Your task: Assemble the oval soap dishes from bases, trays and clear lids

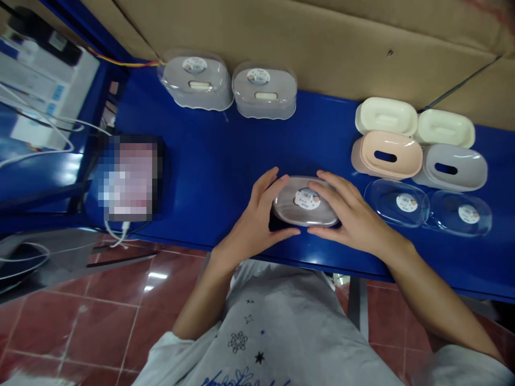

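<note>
An oval grey plastic box (288, 206) with a clear cover and a round label stands near the table's front edge. My left hand (263, 212) grips its left end, thumb at the front and fingers at the back. At the other end, my right hand (346, 214) holds the box the same way, with a finger across the top near the label. To the right of that hand lie two clear oval covers (382, 206) with round labels. Behind them stand a peach box (368, 153) and a grey box (462, 174), each with a slot in the top.
Two cream oval pieces (386, 115) stand at the back right. Against the brown backing are two grey boxes (201, 96) with clear covers. A blurred-out device (134, 177) with a white cable sits left on the blue table (205, 155). More cables and a power strip lie beyond.
</note>
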`<state>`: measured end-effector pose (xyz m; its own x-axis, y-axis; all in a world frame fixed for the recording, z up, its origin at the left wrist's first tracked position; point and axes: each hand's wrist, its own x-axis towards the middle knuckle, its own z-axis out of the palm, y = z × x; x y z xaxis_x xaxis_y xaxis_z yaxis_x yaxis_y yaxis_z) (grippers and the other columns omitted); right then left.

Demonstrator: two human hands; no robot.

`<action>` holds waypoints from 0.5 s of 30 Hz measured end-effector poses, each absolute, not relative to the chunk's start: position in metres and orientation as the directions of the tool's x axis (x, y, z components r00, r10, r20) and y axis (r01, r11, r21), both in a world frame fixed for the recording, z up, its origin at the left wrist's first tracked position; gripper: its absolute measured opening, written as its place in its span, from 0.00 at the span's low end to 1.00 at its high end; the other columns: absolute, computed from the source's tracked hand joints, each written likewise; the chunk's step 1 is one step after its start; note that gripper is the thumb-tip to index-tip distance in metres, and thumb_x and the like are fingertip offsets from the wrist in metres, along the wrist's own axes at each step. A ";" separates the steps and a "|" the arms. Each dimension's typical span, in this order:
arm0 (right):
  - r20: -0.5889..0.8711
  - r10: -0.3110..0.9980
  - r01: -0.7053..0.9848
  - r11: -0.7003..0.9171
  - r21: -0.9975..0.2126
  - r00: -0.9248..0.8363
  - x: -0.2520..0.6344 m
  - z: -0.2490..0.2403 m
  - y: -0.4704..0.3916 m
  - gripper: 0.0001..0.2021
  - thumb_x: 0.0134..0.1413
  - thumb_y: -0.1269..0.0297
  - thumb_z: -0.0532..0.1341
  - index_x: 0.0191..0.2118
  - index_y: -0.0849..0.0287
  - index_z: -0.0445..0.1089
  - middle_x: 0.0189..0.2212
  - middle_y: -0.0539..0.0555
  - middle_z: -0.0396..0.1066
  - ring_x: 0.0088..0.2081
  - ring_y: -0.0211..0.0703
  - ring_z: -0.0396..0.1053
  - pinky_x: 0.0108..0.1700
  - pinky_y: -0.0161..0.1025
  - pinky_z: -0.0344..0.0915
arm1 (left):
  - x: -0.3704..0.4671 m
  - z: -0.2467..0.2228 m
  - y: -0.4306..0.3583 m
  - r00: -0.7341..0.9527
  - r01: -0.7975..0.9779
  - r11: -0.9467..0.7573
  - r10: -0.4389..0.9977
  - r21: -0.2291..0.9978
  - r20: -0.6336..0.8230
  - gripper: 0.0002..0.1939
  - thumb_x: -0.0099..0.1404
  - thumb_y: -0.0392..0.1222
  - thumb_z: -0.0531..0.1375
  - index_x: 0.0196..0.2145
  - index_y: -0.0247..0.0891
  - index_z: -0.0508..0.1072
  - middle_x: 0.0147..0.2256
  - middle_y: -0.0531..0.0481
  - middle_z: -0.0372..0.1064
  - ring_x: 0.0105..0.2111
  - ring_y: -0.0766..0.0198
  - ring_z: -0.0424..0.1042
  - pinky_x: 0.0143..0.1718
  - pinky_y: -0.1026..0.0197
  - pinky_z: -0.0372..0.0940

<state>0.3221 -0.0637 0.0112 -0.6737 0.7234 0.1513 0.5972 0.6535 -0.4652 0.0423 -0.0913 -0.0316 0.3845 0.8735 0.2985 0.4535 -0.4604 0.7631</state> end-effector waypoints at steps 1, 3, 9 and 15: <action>0.165 0.734 0.627 0.656 -0.420 -0.658 0.324 0.013 -0.060 0.45 0.69 0.49 0.68 0.82 0.46 0.46 0.77 0.66 0.57 0.76 0.72 0.56 0.73 0.74 0.59 | 0.042 -0.032 -0.092 0.372 0.448 -0.457 0.877 0.768 0.305 0.56 0.70 0.60 0.71 0.80 0.57 0.39 0.78 0.34 0.43 0.78 0.35 0.50 0.71 0.29 0.63; 0.186 0.749 0.679 0.657 -0.327 -0.635 0.326 0.017 -0.049 0.43 0.70 0.48 0.67 0.81 0.48 0.49 0.75 0.67 0.59 0.76 0.74 0.56 0.73 0.76 0.56 | 0.042 -0.030 -0.092 0.360 0.431 -0.442 0.884 0.787 0.299 0.54 0.72 0.57 0.70 0.80 0.58 0.39 0.78 0.35 0.42 0.78 0.37 0.50 0.70 0.31 0.65; 0.142 0.785 0.767 0.620 -0.167 -0.603 0.323 0.035 0.007 0.39 0.70 0.49 0.67 0.78 0.59 0.57 0.75 0.71 0.60 0.75 0.79 0.57 0.72 0.78 0.54 | 0.043 -0.021 -0.095 0.399 0.455 -0.423 0.883 0.784 0.246 0.46 0.77 0.49 0.66 0.80 0.54 0.43 0.77 0.34 0.45 0.78 0.41 0.52 0.73 0.33 0.62; 0.042 0.867 0.862 0.498 -0.088 -0.497 0.308 0.049 0.070 0.37 0.75 0.46 0.62 0.75 0.71 0.59 0.74 0.74 0.61 0.74 0.77 0.58 0.74 0.72 0.52 | 0.042 -0.018 -0.096 0.438 0.490 -0.377 0.886 0.786 0.152 0.39 0.79 0.48 0.63 0.79 0.56 0.48 0.76 0.37 0.52 0.76 0.42 0.58 0.73 0.31 0.62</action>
